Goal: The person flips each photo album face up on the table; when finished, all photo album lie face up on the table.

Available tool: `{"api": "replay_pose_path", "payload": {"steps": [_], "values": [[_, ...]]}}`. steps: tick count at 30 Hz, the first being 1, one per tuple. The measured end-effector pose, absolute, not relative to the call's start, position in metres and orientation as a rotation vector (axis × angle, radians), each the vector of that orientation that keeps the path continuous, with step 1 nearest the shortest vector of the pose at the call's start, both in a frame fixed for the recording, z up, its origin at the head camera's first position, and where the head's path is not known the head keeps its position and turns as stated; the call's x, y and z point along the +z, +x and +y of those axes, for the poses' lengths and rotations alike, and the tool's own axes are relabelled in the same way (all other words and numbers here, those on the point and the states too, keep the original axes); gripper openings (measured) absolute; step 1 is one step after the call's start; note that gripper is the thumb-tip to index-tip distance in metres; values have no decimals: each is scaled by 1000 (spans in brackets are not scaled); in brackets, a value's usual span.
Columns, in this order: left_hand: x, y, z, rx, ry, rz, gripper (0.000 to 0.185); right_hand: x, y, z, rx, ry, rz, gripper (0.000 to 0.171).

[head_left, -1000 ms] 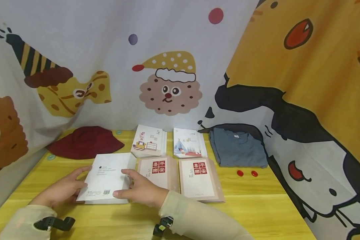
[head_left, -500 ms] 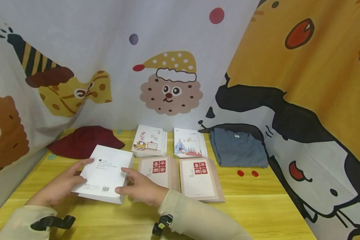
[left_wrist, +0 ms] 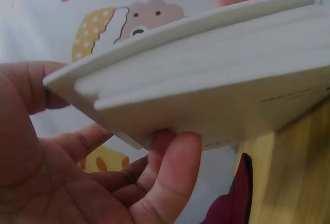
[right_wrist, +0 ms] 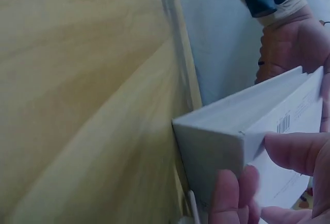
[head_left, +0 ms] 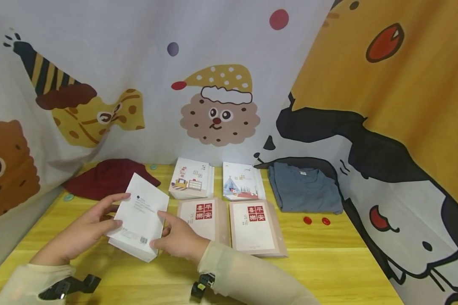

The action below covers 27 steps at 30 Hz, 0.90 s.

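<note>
Big yellow wooden table [head_left: 328, 262], cartoon curtains all round. At the far right lies a folded grey shirt [head_left: 303, 188], at the far left a dark red hat [head_left: 107, 180]. Between them sit four booklets: two picture-cover ones [head_left: 192, 178] far, two with red seals [head_left: 253, 226] nearer.

Now the action: a white book [head_left: 141, 216] sits tilted off the table at the near left, back cover and barcode facing up, just left of the nearer booklets. The left hand [head_left: 82, 233] clasps its left edge, thumb on top and fingers curled beneath, as the left wrist view shows. The right hand [head_left: 179, 241] pinches the near right corner, thumb on the cover.

Handling this well, I'd judge, means both hands sharing the weight and the pages kept squeezed together, so the block doesn't fan open.

Hard to tell: the cover print is too small to read, the front cover is hidden, and the right wrist view is blurred.
</note>
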<state>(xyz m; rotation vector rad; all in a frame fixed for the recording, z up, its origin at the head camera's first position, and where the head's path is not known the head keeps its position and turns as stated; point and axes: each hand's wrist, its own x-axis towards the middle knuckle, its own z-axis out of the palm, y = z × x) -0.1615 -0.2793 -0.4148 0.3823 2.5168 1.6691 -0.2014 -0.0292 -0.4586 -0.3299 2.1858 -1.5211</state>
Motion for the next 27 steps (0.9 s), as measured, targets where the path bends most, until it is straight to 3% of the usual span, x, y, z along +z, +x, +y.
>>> {"api": "replay_pose_path", "payload": {"steps": [5,10,21,27], "values": [[-415,-161,-271,1783,475,2448,70,-458,-204,-26,-1590,-388,2173,70],[-421,-165,-265,1787,424,2303,62,-457,-202,-22,-1797,-419,1905,55],[-437,-171,-268,1590,273,2327,67,-452,-204,-18,-1852,-433,1871,73],[-447,-176,-281,1480,238,2511,66,-452,-201,-19,-1770,-388,2074,96]]}}
